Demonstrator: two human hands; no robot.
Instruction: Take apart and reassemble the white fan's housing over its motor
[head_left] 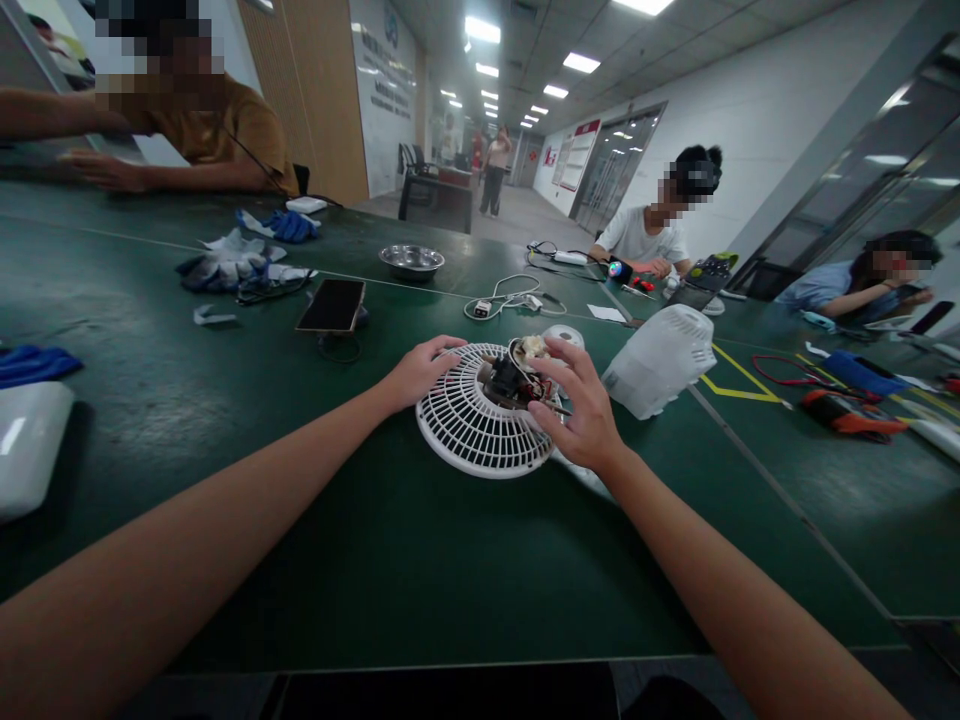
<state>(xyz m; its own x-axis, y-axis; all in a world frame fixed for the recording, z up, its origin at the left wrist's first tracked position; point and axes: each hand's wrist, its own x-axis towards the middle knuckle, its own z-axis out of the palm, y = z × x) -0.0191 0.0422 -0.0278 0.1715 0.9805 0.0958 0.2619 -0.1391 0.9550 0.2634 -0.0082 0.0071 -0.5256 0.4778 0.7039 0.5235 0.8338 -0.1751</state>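
Note:
A round white fan grille (487,440) lies on the green table, with a dark motor assembly (506,382) and wires at its centre. My left hand (424,372) rests on the grille's upper left rim, fingers stretched out over it. At the motor's right side is my right hand (581,405), its fingers spread and curved around the assembly, the fingertips near a pale part (531,348) on top. Whether those fingertips touch it is hard to tell. A white plastic housing (660,362) stands just right of my right hand.
A phone (331,305), a metal bowl (412,262), a white cable (510,298) and gloves (232,262) lie beyond the grille. At right is an orange meter (851,415); at left, a white object (30,445). People sit across the table.

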